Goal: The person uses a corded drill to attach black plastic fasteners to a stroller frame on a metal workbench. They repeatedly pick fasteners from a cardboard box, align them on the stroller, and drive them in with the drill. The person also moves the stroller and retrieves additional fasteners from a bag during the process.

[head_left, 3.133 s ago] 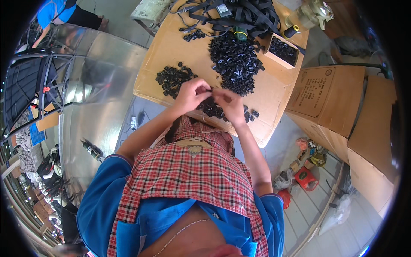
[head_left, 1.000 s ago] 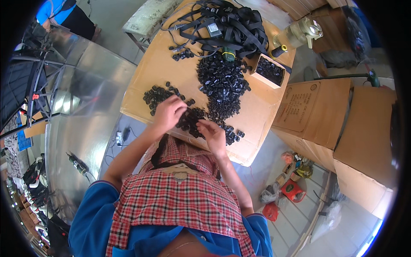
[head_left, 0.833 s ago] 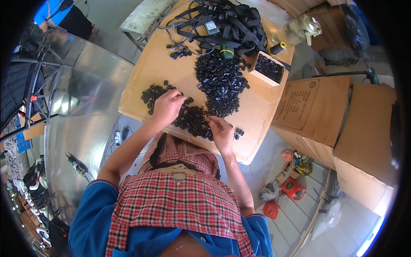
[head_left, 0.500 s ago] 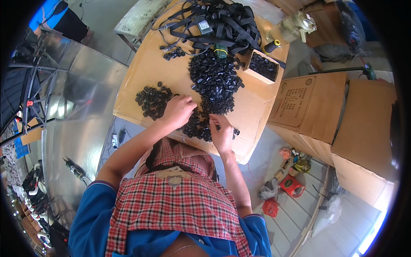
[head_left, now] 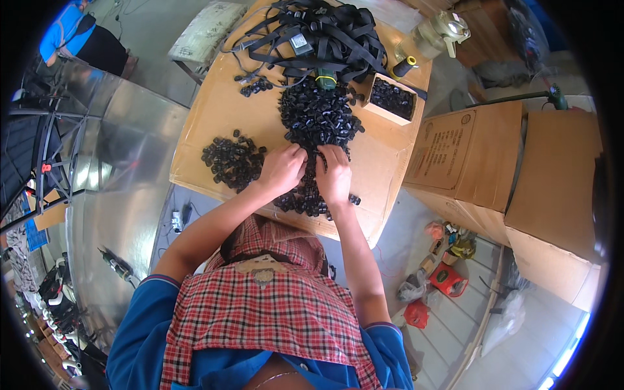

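Note:
My left hand [head_left: 284,169] is closed, its fingertips at the lower end of a large heap of small black plastic pieces [head_left: 316,116]. Just right of it, my right hand [head_left: 333,174] is closed too, fingers bent down into the same end of the heap. Whatever the fingertips of either hand pinch is hidden or too small to name. A second pile of black pieces [head_left: 234,160] lies left of my left hand. Nearer my body, below both hands, is another group of black pieces [head_left: 305,201].
Black straps [head_left: 325,39] are heaped at the cardboard-topped table's [head_left: 214,104] far end. An open box of black pieces [head_left: 391,97], a yellow-and-black spool [head_left: 403,67] and a clear jug [head_left: 429,39] stand far right. Cartons [head_left: 465,153] flank the right side; a metal surface [head_left: 130,149], the left.
My right hand has moved up and away from the near group to the heap's lower end. My left hand has shifted slightly right, closer to it. The view has tilted a little.

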